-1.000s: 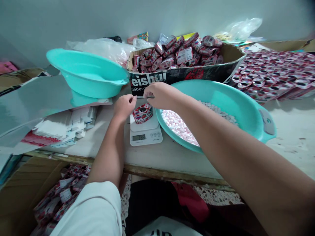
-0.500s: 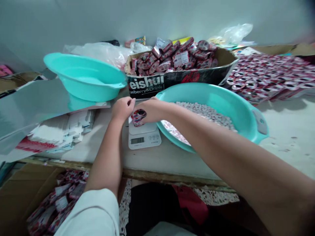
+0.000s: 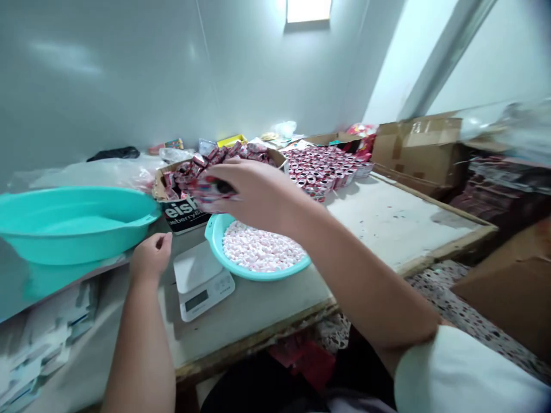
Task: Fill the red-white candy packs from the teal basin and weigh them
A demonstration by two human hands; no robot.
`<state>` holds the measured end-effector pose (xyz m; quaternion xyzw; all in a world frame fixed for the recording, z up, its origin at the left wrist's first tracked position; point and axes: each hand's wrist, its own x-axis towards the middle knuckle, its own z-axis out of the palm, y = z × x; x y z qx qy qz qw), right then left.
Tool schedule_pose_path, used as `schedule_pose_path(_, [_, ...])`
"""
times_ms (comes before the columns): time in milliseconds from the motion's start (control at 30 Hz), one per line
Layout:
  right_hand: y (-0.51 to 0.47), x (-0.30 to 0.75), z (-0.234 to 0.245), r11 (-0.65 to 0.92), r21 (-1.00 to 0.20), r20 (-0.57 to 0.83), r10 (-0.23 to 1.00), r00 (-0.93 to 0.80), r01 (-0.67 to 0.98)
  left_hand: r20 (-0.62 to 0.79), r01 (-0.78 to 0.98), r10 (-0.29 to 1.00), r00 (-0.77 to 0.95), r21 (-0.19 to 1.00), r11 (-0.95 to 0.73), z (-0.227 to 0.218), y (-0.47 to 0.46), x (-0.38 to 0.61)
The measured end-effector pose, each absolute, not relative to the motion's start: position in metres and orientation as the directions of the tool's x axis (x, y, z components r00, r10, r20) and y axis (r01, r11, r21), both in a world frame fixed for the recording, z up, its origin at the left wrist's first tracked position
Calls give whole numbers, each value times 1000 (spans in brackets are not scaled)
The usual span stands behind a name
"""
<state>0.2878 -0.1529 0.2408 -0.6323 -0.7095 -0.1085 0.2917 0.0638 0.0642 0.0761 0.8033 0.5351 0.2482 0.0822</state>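
Note:
My right hand (image 3: 258, 192) is raised over the basin's far edge, fingers closed round a small red-patterned candy packet (image 3: 212, 195) with a dark oval; motion blurs it. Behind the packet stands a black cardboard box (image 3: 185, 215) heaped with similar packets. My left hand (image 3: 150, 257) is curled closed just left of the white kitchen scale (image 3: 196, 274), above the table; whether anything is inside its fingers is hidden. Nothing lies on the scale's plate. Right of it, a turquoise basin (image 3: 262, 276) holds many small pale pink and white candies (image 3: 260, 246).
Another turquoise basin (image 3: 73, 229) stands at the left. White folded cards (image 3: 47, 344) lie at the front left. Many red packets (image 3: 322, 166) stand in rows at the back right. Brown cartons (image 3: 415, 152) are beyond the table's right edge.
The packet has left the scale's plate, lifted in my right hand towards the box. My left hand stays closed beside the scale. The view has swung right and up.

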Motion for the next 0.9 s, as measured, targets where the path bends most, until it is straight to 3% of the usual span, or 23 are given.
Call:
schedule_pose_path(100, [-232, 334, 220, -122, -385, 506, 801, 319, 915, 260, 800, 901, 346, 421, -428, 70, 66, 66])
schedule_pose_path(167, [-276, 366, 186, -310, -498, 480, 680, 555, 810, 245, 785, 896, 371, 433, -444, 63, 67, 71])
schedule_pose_path(267, [-316, 403, 120, -501, -580, 300, 602, 740, 643, 250, 757, 890, 382, 467, -456, 50, 68, 80])
schedule_pose_path(367, [-328, 425, 57, -540, -558, 195, 653, 732, 631, 311, 738, 894, 323, 509, -443, 38, 68, 87])
schedule_pose_path(467, [-323, 439, 23, -519, -541, 279, 631, 723, 662, 341, 729, 897, 282, 532, -431, 32, 71, 89])
schedule_pose_path(567, [-305, 460, 22, -556, -455, 286, 649, 706, 695, 301, 721, 897, 325, 534, -441, 29, 76, 89])
schedule_pose_path(733, [-247, 510, 36, -741, -292, 139, 592, 794, 604, 220, 739, 918, 331, 544, -397, 15, 93, 79])
schedule_pose_path(833, [-213, 533, 21, -749, -359, 194, 523, 830, 556, 11, 742, 909, 416, 574, -346, -2, 100, 70])
schedule_pose_path(900, [-200, 539, 6, -682, -464, 320, 466, 825, 565, -58, 763, 941, 335, 602, -235, -13, 102, 64])
